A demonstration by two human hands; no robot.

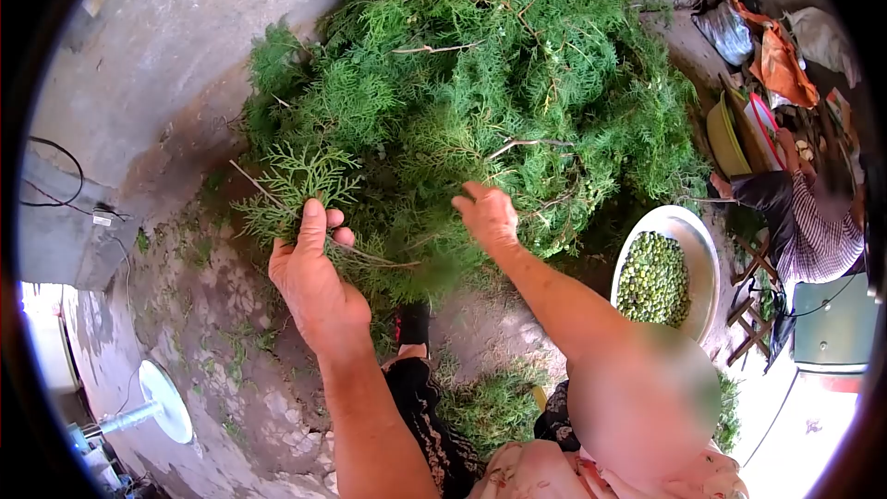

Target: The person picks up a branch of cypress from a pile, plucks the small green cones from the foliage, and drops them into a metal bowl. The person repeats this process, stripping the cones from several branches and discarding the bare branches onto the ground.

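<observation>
My left hand point(319, 286) is closed, with thumb and fingers pinching a cut evergreen sprig point(309, 180), which has flat, scale-like leaves. The sprig's bare brown stem pokes out to the upper left. Nearer the middle, my right hand point(490, 220) hovers at the front edge of a big heap of evergreen branches point(499, 74). Its fingers are a little bent and apart, and I see nothing held in them. To the right of that arm stands a wide metal basin point(710, 259) with many small green cones or fruits point(654, 279) in it.
Another person in a striped top point(827, 231) sits at the right, near a yellow-green basin point(727, 139) and orange bags point(781, 65). At lower left a white round-based stand point(166, 402) rests on the ground. Clippings point(490, 411) lie between my legs. A concrete wall point(203, 28) rises behind left.
</observation>
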